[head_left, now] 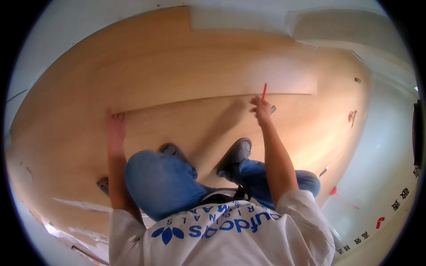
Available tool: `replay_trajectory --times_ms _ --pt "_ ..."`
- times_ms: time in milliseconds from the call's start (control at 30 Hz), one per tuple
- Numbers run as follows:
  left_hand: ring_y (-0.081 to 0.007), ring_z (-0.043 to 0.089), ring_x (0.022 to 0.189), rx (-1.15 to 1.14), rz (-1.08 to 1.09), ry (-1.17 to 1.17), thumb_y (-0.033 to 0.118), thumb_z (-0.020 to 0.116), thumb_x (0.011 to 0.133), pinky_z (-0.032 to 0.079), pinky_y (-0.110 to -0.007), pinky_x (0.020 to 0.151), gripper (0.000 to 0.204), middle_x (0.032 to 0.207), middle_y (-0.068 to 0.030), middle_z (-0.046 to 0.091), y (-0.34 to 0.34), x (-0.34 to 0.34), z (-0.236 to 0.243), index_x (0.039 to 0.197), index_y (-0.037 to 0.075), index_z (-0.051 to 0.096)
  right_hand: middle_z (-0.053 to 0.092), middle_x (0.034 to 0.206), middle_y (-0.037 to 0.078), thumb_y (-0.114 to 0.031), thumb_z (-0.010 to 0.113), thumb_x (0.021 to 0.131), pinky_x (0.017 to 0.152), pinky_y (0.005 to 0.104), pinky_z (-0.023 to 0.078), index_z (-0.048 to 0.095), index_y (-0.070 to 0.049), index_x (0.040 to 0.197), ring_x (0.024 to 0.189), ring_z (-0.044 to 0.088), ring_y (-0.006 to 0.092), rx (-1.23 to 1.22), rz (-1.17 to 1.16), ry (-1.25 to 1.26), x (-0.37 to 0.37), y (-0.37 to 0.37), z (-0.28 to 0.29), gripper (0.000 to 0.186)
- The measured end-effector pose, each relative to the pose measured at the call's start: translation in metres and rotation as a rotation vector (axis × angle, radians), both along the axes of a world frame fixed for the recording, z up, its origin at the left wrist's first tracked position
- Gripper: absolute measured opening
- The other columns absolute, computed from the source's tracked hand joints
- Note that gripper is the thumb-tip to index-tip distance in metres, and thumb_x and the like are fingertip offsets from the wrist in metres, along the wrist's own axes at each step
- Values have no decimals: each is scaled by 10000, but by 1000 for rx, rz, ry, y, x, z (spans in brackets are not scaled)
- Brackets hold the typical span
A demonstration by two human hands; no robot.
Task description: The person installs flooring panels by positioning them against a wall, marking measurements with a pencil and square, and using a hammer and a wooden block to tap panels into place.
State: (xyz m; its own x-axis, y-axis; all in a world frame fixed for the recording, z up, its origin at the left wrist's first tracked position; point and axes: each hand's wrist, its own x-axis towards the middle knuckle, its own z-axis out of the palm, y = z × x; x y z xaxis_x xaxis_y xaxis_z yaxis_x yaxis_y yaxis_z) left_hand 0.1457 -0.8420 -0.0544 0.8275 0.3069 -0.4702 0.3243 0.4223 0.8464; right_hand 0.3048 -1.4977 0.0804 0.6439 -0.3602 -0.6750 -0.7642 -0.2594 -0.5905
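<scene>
A long wood-coloured board (213, 73) lies crosswise in front of me, its near edge showing as a thin dark line. At the left end of that edge, my left hand (116, 128) is slightly blurred, with its fingers curled around the edge. Near the right part of the edge, my right hand (262, 111) is closed around a red pencil-like stick (265, 91), which points up and away. Just beside the right wrist is a small dark object (273, 109); whether the hand touches it cannot be told.
My shoes (235, 156) stand on the wood-coloured floor (199, 128) close to the board. At the right lie a small dark item (357, 80), a red and metal tool (352, 116), a blade-like piece (324, 170) and a red object (333, 190). A white wall (377, 177) borders the right.
</scene>
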Motion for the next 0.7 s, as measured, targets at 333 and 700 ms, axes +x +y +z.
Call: replay_trajectory --times_ms 333,700 --pt "-422 667 1033 1232 -917 551 404 509 1051 527 -514 875 408 1098 -191 720 -103 124 109 1121 50 699 716 977 246 -549 751 888 855 482 530 658 57 1127 960 700 389 -878 166 81 -86 -103 -35 658" --pt "-361 662 1006 887 -937 -357 207 659 967 540 -430 876 219 1083 -141 700 -280 209 138 1122 55 682 659 1007 126 -204 773 887 675 417 563 655 -90 1139 815 678 309 -571 563 -547 -47 94 66 301"
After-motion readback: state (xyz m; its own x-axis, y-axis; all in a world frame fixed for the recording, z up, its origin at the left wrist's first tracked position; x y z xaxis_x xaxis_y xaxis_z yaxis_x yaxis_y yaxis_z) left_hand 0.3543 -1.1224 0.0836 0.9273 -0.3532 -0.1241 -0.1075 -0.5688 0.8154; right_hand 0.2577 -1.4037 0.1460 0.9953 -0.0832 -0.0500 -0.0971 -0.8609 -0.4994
